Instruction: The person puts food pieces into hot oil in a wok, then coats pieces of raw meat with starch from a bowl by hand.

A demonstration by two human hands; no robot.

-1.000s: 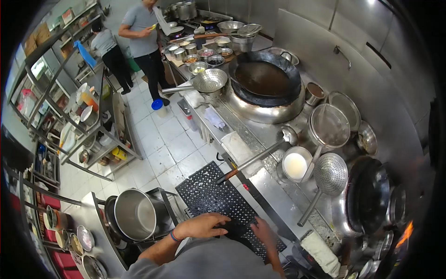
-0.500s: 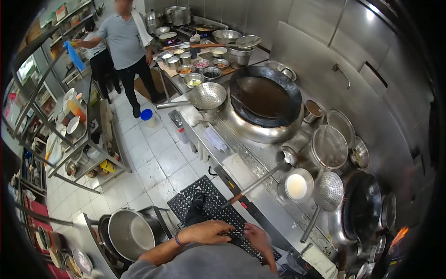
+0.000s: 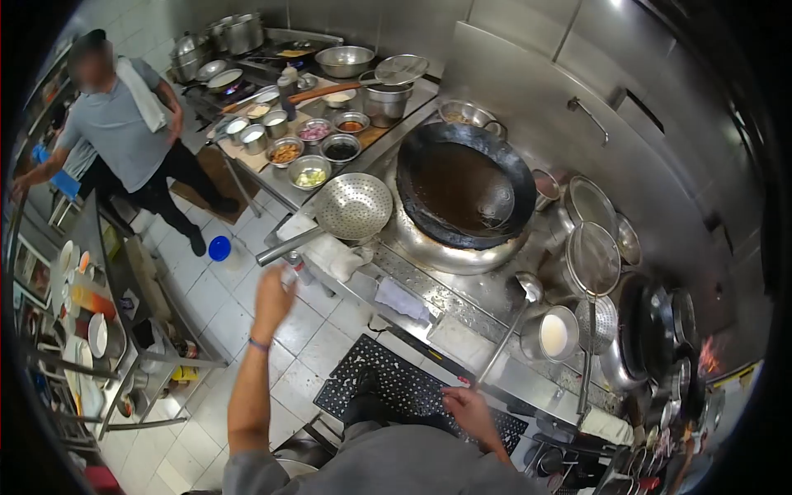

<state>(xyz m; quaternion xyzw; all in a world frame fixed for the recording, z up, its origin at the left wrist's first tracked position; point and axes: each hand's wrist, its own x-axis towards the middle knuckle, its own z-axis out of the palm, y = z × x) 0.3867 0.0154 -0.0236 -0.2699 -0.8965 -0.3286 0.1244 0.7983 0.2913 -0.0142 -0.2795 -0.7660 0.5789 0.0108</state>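
Observation:
My left hand [image 3: 274, 295] reaches forward over the floor, just below the handle end of a perforated strainer ladle [image 3: 355, 206]. Its fingers look apart, with nothing visible in them. At the counter's front edge, my right hand [image 3: 470, 410] is closed over the handle end of a long-handled ladle [image 3: 505, 342], hiding the grip. The ladle's bowl rests on the stove top beside a metal pot of whitish liquid [image 3: 554, 336]. Behind the strainer ladle, a large black wok [image 3: 466, 177] holding dark liquid sits on a round metal burner ring.
Small bowls of chopped ingredients [image 3: 310, 172] stand on the back counter. To the right are mesh strainers [image 3: 592, 258], another wok [image 3: 652, 322] and a flame [image 3: 709, 356]. A person [image 3: 124, 124] stands at far left, near a metal shelf. A blue-lidded tub [image 3: 219, 249] sits on the floor.
My view has turned and shifted. My left hand has moved from my waist out toward the strainer ladle's handle; my right hand has reached the ladle's handle. The other person has moved nearer the shelf.

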